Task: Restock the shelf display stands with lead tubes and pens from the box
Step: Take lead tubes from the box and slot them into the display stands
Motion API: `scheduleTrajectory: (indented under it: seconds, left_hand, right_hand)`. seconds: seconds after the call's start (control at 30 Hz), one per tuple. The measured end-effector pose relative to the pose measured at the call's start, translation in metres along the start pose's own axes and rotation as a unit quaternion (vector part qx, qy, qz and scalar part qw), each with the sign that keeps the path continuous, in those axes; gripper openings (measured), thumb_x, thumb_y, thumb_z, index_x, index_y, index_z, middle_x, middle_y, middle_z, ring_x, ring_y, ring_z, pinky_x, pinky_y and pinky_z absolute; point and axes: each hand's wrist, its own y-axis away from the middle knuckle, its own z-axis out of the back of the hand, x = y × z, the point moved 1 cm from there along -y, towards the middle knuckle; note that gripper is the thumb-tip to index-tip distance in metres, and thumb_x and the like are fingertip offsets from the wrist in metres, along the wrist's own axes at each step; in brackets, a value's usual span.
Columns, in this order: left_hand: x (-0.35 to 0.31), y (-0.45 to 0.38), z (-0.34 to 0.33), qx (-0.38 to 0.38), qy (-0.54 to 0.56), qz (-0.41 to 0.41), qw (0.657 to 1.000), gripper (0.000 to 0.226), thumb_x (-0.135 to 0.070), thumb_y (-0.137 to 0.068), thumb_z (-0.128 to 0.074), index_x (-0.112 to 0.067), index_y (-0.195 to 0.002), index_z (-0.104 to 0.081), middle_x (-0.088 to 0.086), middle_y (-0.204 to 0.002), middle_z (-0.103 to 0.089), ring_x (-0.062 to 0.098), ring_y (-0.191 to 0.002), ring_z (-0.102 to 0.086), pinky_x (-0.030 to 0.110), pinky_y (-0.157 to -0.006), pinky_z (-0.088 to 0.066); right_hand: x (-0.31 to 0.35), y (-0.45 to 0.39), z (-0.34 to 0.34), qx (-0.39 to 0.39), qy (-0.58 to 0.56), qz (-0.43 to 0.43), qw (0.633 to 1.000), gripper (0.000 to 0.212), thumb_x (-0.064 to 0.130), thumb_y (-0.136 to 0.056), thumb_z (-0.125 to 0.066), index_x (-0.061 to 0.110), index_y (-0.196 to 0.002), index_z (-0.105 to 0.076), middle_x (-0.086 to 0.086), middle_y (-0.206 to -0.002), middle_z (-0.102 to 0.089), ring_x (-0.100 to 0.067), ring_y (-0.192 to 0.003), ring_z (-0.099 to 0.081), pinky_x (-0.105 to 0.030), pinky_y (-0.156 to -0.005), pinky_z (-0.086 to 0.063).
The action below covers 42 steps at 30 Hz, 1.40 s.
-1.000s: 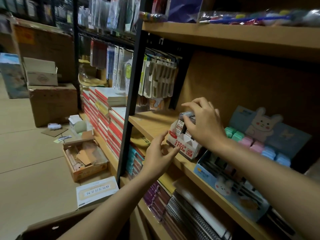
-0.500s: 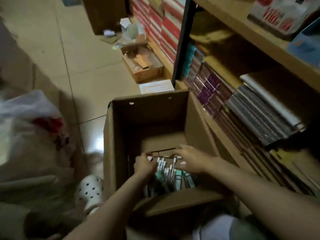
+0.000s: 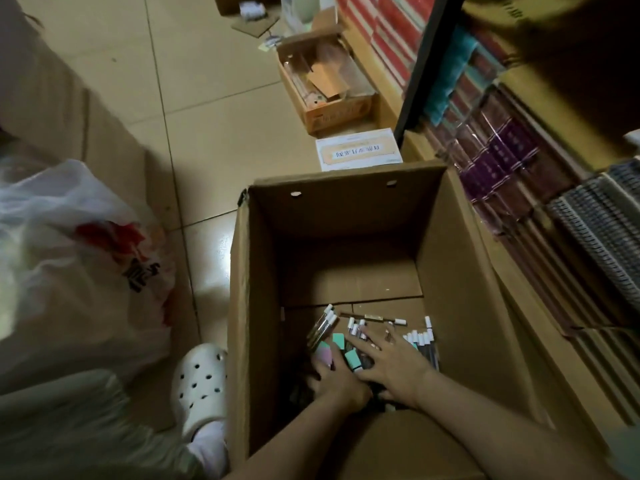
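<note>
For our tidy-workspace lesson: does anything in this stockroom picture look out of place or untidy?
Yes. The pens lie loose and criss-crossed in the bottom of the big cardboard box, not bundled. Cardboard scraps lie strewn on the floor near a small open carton.
</note>
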Motion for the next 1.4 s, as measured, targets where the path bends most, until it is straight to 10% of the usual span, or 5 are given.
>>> scheduleTrajectory:
  seconds: [0.2, 0.57, 0.8, 1.07, 1.4]
  left_hand:
    - [-0.023, -0.003, -0.012, -0.006, 0.004, -0.037, 0.999, 0.097, -0.029, -0.091, -0.058, -0.036, -0.151, 0.018, 0.017, -0.148, 0.044, 0.052, -0.141, 0.021, 0.059, -0.116, -0.012]
    - [0.012, -0.007, 0.020, -0.109, 0.036, -0.103, 0.988, 0.079, -0.020, -0.095, -0.054, -0.033, -0.155, -0.004, 0.009, -0.159, 0.024, 0.038, -0.148, 0.012, 0.049, -0.118, -0.016]
    - [0.018, -0.019, 0.002, -0.021, -0.087, -0.031, 0.995, 0.100, -0.026, -0.093, -0.055, -0.028, -0.149, 0.027, 0.020, -0.149, 0.041, 0.047, -0.137, 0.033, 0.061, -0.117, -0.009]
    - [-0.008, -0.024, 0.003, -0.077, -0.114, -0.037, 0.990, 0.096, -0.031, -0.091, -0.058, -0.041, -0.150, 0.016, 0.020, -0.156, 0.022, 0.047, -0.143, 0.006, 0.050, -0.115, -0.030]
    - [-0.006, -0.023, 0.020, -0.198, 0.008, -0.164, 0.966, 0.064, -0.024, -0.090, -0.062, -0.022, -0.146, -0.032, 0.009, -0.153, -0.019, 0.030, -0.136, -0.026, 0.039, -0.110, -0.033]
  right_hand:
    - [-0.031, 0.019, -0.013, -0.006, -0.073, -0.124, 0.989, 0.087, 0.029, -0.099, -0.054, 0.055, -0.147, 0.013, -0.010, -0.163, 0.018, -0.034, -0.151, 0.009, -0.055, -0.120, -0.008]
    - [0.000, -0.003, -0.016, -0.111, -0.008, 0.082, 0.990, 0.039, 0.047, -0.100, -0.039, 0.042, -0.138, -0.044, -0.004, -0.165, 0.008, -0.034, -0.150, 0.014, -0.068, -0.114, 0.008]
    - [-0.023, -0.007, -0.021, -0.102, -0.042, 0.023, 0.994, 0.057, 0.055, -0.101, -0.034, 0.054, -0.150, -0.005, 0.005, -0.160, 0.027, -0.038, -0.149, 0.012, -0.066, -0.114, 0.008]
    - [-0.045, 0.000, -0.012, -0.106, -0.096, -0.077, 0.987, 0.057, 0.036, -0.100, -0.046, 0.046, -0.150, -0.021, 0.001, -0.164, 0.014, -0.035, -0.151, 0.007, -0.056, -0.119, 0.000]
    - [-0.017, 0.019, 0.005, -0.024, -0.444, -0.347, 0.826, 0.077, 0.037, -0.100, -0.048, 0.039, -0.155, 0.005, -0.011, -0.162, 0.023, -0.034, -0.148, 0.020, -0.052, -0.121, -0.002]
